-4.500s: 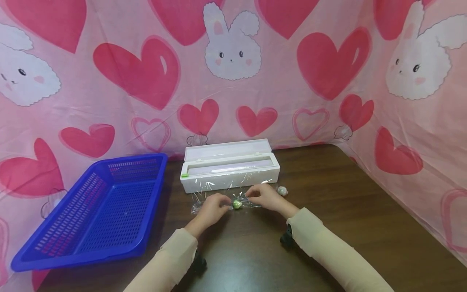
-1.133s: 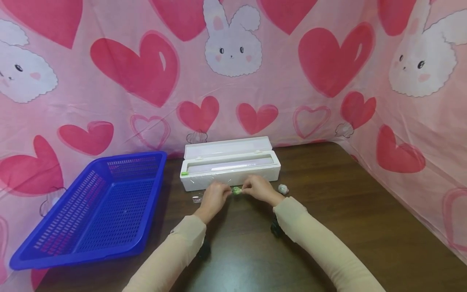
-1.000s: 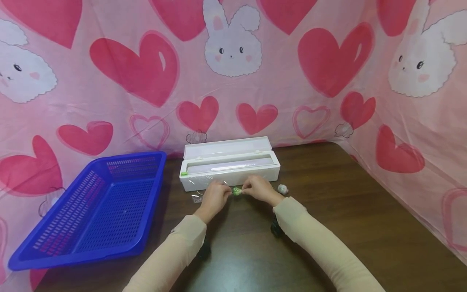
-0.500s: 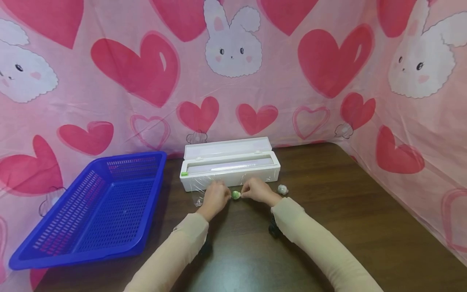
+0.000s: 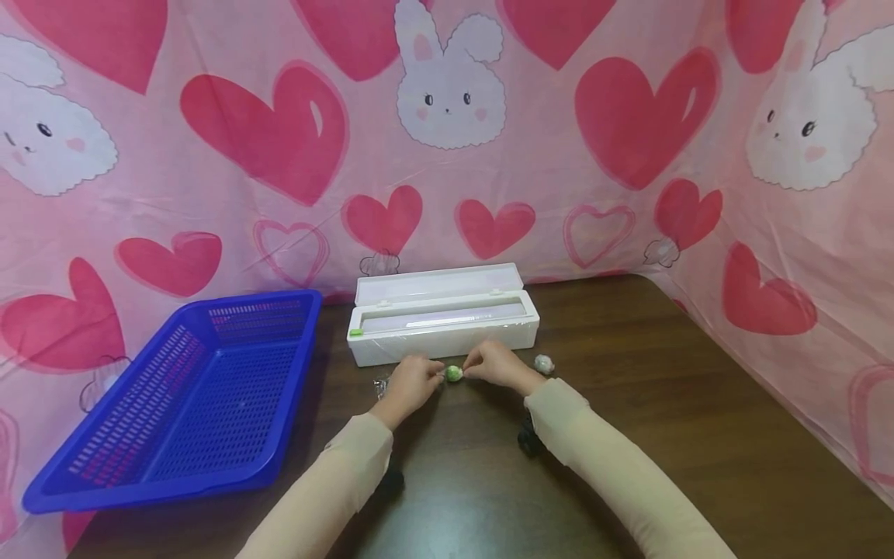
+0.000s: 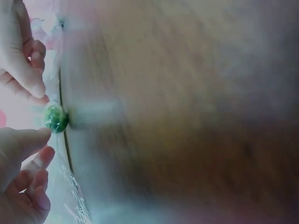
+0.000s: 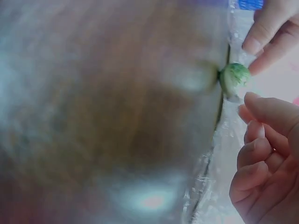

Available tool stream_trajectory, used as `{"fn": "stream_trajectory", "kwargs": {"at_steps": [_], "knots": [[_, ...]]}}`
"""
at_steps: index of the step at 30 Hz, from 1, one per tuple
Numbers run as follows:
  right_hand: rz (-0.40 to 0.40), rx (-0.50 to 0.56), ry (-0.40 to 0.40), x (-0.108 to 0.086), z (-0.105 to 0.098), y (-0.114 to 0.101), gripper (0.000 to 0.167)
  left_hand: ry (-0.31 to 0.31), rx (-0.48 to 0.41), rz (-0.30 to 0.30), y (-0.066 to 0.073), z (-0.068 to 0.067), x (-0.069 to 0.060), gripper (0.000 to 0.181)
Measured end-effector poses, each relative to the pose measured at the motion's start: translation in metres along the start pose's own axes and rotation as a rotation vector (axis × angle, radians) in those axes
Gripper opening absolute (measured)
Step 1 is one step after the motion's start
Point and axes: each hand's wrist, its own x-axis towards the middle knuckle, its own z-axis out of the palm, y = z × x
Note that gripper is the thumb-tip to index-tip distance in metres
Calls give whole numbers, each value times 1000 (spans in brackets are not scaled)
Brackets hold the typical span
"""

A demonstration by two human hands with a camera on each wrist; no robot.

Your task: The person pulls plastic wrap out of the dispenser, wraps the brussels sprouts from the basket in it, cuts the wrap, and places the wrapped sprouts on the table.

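A small green ball that looks like a Brussels sprout (image 5: 454,373) lies in clear cling film (image 5: 380,387) on the table in front of the white box. My left hand (image 5: 412,382) is close against its left side, thumb and fingertips pinching the film there. On the other side my right hand (image 5: 501,365) pinches the film with thumb and forefinger, its other fingers loosely curled. The left wrist view shows the shiny sprout (image 6: 56,118) between both hands' fingertips. In the right wrist view the sprout (image 7: 235,77) sits at the film's edge, with more film (image 7: 203,172) trailing below.
Behind the hands stands a long white cling film dispenser (image 5: 440,341) with its lid raised. A whitish wrapped ball (image 5: 544,364) lies right of my right hand. A blue plastic basket (image 5: 279,435) takes up the left side. A pink printed cloth (image 5: 447,175) hangs behind the table.
Since the earliest frame my hands have come together at the sprout, and the flat film has been gathered around it. In the last second the sprout has shifted slightly toward me.
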Motion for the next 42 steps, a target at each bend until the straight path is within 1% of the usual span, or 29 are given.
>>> {"fn": "stream_trajectory", "kwargs": {"at_steps": [2, 4, 8, 10, 12, 15, 19, 21, 23, 27, 31, 35, 37, 40, 42], "knots": [[11, 33, 7, 0, -3, -2, 5, 19, -28, -20, -2, -2, -1, 16], [17, 56, 17, 1, -6, -3, 5, 52, -52, -38, -5, -5, -3, 16], [-2, 75, 39, 7, -15, -8, 8, 143, -122, -88, -12, -13, -6, 19], [-27, 58, 53, 11, -19, -11, 9, 204, -158, -112, -16, -19, -8, 22], [-30, 50, 59, 15, -24, -17, 12, 269, -183, -139, -21, -24, -10, 23], [-27, 28, 68, 21, -32, -26, 14, 381, -200, -168, -26, -32, -11, 24], [-31, -1, 70, 29, -40, -39, 16, 533, -225, -182, -35, -41, -11, 25], [-36, -10, 69, 35, -44, -45, 16, 587, -230, -192, -38, -43, -11, 27], [-43, -10, 63, 40, -47, -51, 17, 625, -233, -214, -42, -45, -12, 30], [-56, -8, 56, 52, -52, -66, 18, 664, -235, -259, -47, -46, -15, 38], [-73, -22, 70, 63, -53, -79, 21, 677, -250, -272, -53, -45, -16, 44], [-91, -20, 91, 73, -47, -86, 25, 651, -288, -299, -60, -41, -17, 47], [-102, 9, 103, 77, -43, -88, 27, 635, -319, -325, -63, -39, -17, 49], [-108, 80, 120, 82, -35, -90, 31, 623, -387, -384, -65, -37, -17, 52], [-118, 120, 140, 85, -30, -92, 32, 617, -416, -418, -65, -38, -17, 54]]}}
